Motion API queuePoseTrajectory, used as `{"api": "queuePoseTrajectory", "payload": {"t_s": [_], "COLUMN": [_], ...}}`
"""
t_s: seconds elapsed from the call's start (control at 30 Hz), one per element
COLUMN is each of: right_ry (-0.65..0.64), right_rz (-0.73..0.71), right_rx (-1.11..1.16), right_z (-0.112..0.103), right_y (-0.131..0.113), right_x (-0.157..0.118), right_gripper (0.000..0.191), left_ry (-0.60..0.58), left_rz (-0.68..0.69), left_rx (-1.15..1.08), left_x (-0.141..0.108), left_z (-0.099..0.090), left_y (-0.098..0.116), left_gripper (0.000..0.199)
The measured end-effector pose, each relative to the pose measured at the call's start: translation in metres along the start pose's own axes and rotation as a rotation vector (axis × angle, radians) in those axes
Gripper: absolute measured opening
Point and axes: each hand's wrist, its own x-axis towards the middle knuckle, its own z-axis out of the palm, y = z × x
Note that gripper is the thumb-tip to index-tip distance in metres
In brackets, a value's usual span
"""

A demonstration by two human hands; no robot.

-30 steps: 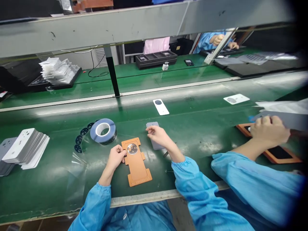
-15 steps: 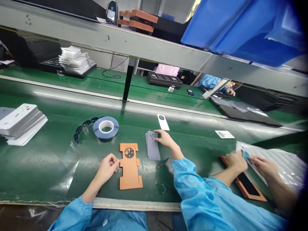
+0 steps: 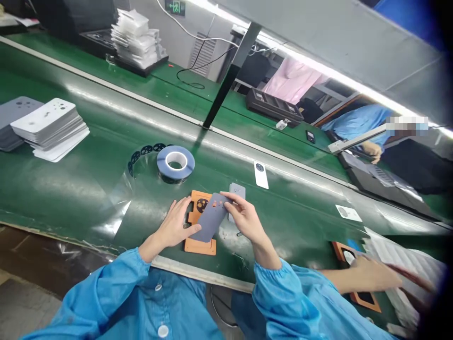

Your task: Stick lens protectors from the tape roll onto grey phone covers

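1. One grey sheet (image 3: 211, 221) is in the centre of the frame, above one orange fixture (image 3: 200, 247), and it covers a part of it.
2. The long axis of this sheet runs slantwise, from lower left to upper right; the end with the holes points to the upper right.
3. The right hand (image 3: 245, 218) holds the sheet by this upper end, thumb and fingers closed on it.
4. The left hand (image 3: 174, 225) is wide, with the thumb at the sheet's lower left edge and the fingers beside the fixture.
5. One grey pile (image 3: 237, 191) lies just behind the right hand.
6. One blue roll (image 3: 184, 163) is left of centre, with at least four round black pieces on its strip (image 3: 146, 150).
7. Two white cards, one (image 3: 262, 178) right of centre and one (image 3: 350, 214) at right, lie on the green worktop (image 3: 95, 189).
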Motion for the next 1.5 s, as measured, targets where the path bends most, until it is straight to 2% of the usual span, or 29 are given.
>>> {"api": "queuePoseTrajectory", "payload": {"t_s": [0.07, 0.13, 0.27, 0.47, 0.67, 0.8, 0.87, 1.0, 1.2, 1.3, 1.43, 1.5], "right_ry": [-0.01, -0.014, -0.041, -0.092, -0.108, -0.223, -0.237, -0.232, -0.194, -0.118, 0.112, 0.137], "right_rz": [-0.011, -0.036, -0.093, -0.163, -0.22, -0.222, -0.228, -0.211, -0.201, -0.199, -0.107, -0.067], "right_rx": [-0.008, -0.024, -0.112, -0.297, -0.697, -0.868, -0.903, -0.914, -0.884, -0.832, -0.677, -0.562], "right_z": [0.017, 0.024, 0.023, 0.024, 0.046, 0.061, 0.065, 0.067, 0.071, 0.076, 0.08, 0.08], "right_y": [0.007, 0.014, 0.02, 0.023, 0.044, 0.053, 0.054, 0.052, 0.054, 0.059, 0.068, 0.067], "right_x": [0.0, 0.002, 0.005, 0.007, -0.002, -0.016, -0.022, -0.025, -0.023, -0.028, -0.042, -0.049], "right_gripper": [0.032, 0.03, 0.029, 0.031, 0.054, 0.063, 0.066, 0.069, 0.069, 0.065, 0.064, 0.059], "left_ry": [-0.019, -0.004, 0.043, 0.033, -0.011, -0.08, -0.128, -0.141, -0.158, -0.148, -0.028, 0.071], "left_rz": [-0.015, -0.01, 0.015, -0.013, 0.032, 0.167, 0.213, 0.232, 0.22, 0.192, 0.151, 0.149], "left_rx": [0.035, 0.068, 0.131, 0.186, 0.251, 0.316, 0.349, 0.394, 0.434, 0.413, 0.266, 0.145], "left_x": [0.001, 0.001, 0.003, 0.003, 0.005, 0.013, 0.018, 0.026, 0.029, 0.023, 0.002, -0.009], "left_z": [-0.001, 0.0, 0.007, 0.016, 0.014, 0.009, 0.006, 0.001, -0.004, -0.002, 0.004, 0.006], "left_y": [0.002, 0.004, 0.002, -0.005, 0.0, 0.002, 0.001, 0.004, 0.01, 0.006, 0.007, 0.014], "left_gripper": [0.096, 0.098, 0.103, 0.106, 0.107, 0.095, 0.094, 0.102, 0.098, 0.098, 0.08, 0.063]}}
